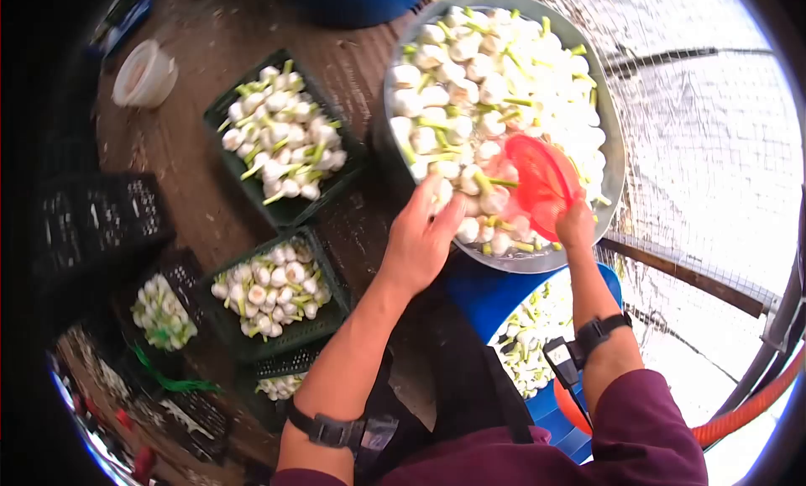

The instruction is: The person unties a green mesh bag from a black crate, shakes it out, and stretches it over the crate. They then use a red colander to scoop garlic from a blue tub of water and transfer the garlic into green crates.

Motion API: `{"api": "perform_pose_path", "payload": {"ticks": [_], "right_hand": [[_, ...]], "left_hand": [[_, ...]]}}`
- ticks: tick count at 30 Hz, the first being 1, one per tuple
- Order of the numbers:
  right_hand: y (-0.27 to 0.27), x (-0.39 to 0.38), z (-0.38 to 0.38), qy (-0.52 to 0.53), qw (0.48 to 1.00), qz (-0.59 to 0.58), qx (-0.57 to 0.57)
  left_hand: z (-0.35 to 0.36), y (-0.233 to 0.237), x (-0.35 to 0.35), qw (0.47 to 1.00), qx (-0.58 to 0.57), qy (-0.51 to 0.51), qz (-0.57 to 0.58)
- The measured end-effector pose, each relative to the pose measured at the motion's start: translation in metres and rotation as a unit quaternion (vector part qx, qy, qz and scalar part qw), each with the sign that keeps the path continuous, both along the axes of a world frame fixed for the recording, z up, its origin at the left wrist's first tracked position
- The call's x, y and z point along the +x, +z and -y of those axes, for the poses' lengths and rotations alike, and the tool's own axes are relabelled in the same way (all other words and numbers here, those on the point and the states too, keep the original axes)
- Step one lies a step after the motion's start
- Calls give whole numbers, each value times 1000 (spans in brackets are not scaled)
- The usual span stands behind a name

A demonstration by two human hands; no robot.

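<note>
A round metal tub (611, 83) is heaped with white garlic bulbs (462, 91) with short green stems, and water shows near its front rim. My right hand (575, 224) grips the edge of a red mesh basket (537, 179), which is tilted among the bulbs. Reaching over the tub's front left rim, my left hand (424, 234) has its thumb and fingers around a garlic bulb (442, 194). More bulbs lie between that hand and the basket, some partly covered by it.
Two dark crates of garlic, one upper (218, 125) and one lower (336, 314), stand left on the wooden floor. Below the tub, a blue container (483, 297) holds more garlic. A white bucket (145, 74) sits upper left. Wire mesh (688, 108) and an orange hose (756, 406) are on the right.
</note>
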State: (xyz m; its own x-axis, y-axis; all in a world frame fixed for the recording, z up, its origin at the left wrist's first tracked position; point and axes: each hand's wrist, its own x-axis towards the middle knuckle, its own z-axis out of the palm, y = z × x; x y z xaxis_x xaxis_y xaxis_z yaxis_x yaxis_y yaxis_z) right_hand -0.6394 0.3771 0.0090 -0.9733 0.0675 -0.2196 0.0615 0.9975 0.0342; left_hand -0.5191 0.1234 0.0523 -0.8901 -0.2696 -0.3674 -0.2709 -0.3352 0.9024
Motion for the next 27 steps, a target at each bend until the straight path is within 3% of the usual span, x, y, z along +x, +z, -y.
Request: {"api": "perform_pose_path", "payload": {"ticks": [1,3,7,10,12,15,17,19,20,21,23,25,26,27], "right_hand": [[-4,-4,7,-23,999,1,-26],[-25,-14,6,-25,998,15,-48],[-77,-37,-7,-20,995,65,-67],[-97,-50,-14,-51,987,99,-120],[-117,-50,-20,-79,979,117,-147],[-157,-38,-30,-97,975,125,-156],[-191,-24,-39,-198,922,78,-324],[-154,-28,-16,-236,921,98,-293],[-152,-28,-16,-189,944,118,-244],[-148,-25,-18,-142,961,142,-192],[-130,-29,-27,-168,949,146,-223],[-113,-34,-37,-273,843,196,-419],[-102,-35,-35,-336,793,177,-477],[-103,-38,-42,-367,752,244,-489]], "left_hand": [[-6,-15,-31,998,-60,-27,-9],[-10,-28,-82,959,-260,-70,86],[-5,-102,-133,838,-382,-86,380],[2,-138,-140,827,-351,-42,437],[0,-153,-143,834,-289,50,468],[-20,-158,-147,809,-309,38,498],[-32,-170,-144,819,-311,47,479],[-40,-173,-139,881,-130,52,452],[-39,-179,-135,909,-64,33,411],[-38,-169,-134,907,-65,31,415],[-33,-130,-139,903,3,29,428],[-26,-126,-133,910,-9,18,415],[-27,-129,-129,932,-74,37,354],[-29,-133,-125,945,-137,57,292]]}}
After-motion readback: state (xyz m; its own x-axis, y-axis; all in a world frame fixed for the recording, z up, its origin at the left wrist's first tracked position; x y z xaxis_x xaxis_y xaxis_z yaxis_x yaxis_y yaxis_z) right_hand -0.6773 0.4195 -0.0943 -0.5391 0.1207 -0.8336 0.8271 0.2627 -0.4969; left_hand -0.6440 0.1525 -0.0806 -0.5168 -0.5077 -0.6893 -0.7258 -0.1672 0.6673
